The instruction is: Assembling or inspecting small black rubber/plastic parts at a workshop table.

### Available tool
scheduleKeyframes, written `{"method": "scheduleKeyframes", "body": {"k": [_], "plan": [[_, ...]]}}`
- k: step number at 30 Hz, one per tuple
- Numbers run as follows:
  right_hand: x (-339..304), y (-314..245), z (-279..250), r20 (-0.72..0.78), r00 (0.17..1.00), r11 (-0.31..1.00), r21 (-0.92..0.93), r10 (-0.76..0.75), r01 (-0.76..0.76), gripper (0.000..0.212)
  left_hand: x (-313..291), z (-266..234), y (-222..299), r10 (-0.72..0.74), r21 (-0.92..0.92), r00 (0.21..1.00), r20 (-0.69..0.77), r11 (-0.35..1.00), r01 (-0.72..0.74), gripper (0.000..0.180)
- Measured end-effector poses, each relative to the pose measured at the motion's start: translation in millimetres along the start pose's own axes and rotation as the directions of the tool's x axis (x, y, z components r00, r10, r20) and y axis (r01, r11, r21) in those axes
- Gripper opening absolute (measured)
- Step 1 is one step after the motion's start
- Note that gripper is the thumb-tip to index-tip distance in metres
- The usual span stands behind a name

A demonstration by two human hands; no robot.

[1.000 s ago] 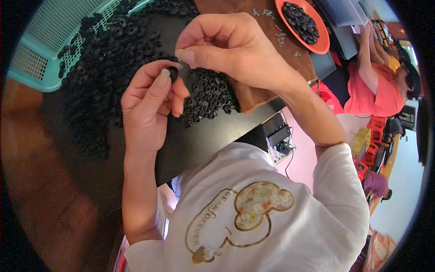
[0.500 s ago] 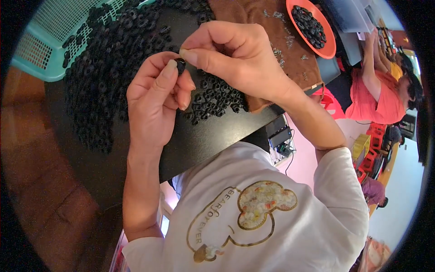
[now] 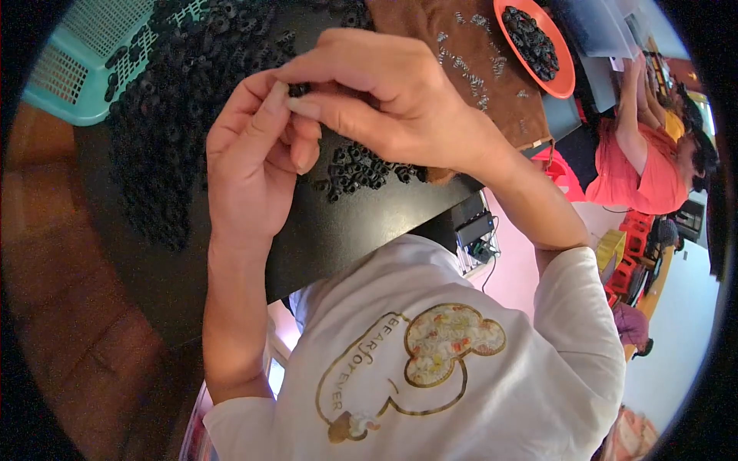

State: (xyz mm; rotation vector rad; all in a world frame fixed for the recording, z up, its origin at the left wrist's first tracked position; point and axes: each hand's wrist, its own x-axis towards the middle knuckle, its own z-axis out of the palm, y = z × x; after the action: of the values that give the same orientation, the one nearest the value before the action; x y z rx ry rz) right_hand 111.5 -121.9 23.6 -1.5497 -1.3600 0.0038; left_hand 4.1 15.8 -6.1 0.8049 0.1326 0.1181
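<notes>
A small black plastic part (image 3: pixel 297 89) sits between my two hands above the dark table, mostly covered by fingers. My left hand (image 3: pixel 250 150) pinches it between thumb and forefinger, its other fingers curled below. From the right, the thumb and forefinger of my right hand (image 3: pixel 384 96) close around the same part; whether they also hold something tiny is hidden. Beyond the left hand spreads a large heap of black ring-like parts (image 3: pixel 157 146). Beneath the right hand lies a smaller group of black parts (image 3: pixel 361 167).
Metal springs (image 3: pixel 496 65) lie scattered on a brown cloth (image 3: pixel 511 115) at the right. An orange bowl (image 3: pixel 567 69) there holds black pieces. A teal basket (image 3: pixel 65 111) stands far left. The table's near edge (image 3: pixel 415 223) runs before me; people sit at the right.
Both hands have shifted slightly left. My right thumb and forefinger have moved from beside the black part onto it, hiding more of it.
</notes>
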Motion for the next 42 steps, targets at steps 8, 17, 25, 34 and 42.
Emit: {"method": "scheduleKeyframes", "body": {"k": [8, 17, 25, 34, 42], "plan": [[30, 0, -12, -0.071, 0.978, 0.964, 0.195, 0.197, -0.180, 0.008, 2, -12, 15, 0.193, -0.078, 0.980, -0.047, 0.978, -0.196, 0.018], [2, 39, 1, 0.280, 0.924, 0.803, -0.594, 0.262, -0.048, 0.016, 1, -19, 17, 0.184, -0.086, 0.981, -0.066, 0.978, -0.189, 0.020], [-2, 36, -6, 0.271, 0.942, 0.829, -0.559, 0.198, -0.014, 0.016, 4, -11, 11, 0.170, -0.023, 0.976, -0.133, 0.984, -0.175, 0.017], [4, 7, -12, 0.168, 0.937, 0.951, -0.007, 0.306, -0.310, 0.014, 1, -2, 5, 0.074, 0.076, 0.988, -0.135, 0.995, -0.064, 0.018], [11, 1, -20, 0.193, 0.866, 0.785, 0.366, 0.462, -0.500, 0.012, 1, -2, 4, 0.055, 0.015, 0.995, -0.085, 0.998, -0.054, 0.018]]}}
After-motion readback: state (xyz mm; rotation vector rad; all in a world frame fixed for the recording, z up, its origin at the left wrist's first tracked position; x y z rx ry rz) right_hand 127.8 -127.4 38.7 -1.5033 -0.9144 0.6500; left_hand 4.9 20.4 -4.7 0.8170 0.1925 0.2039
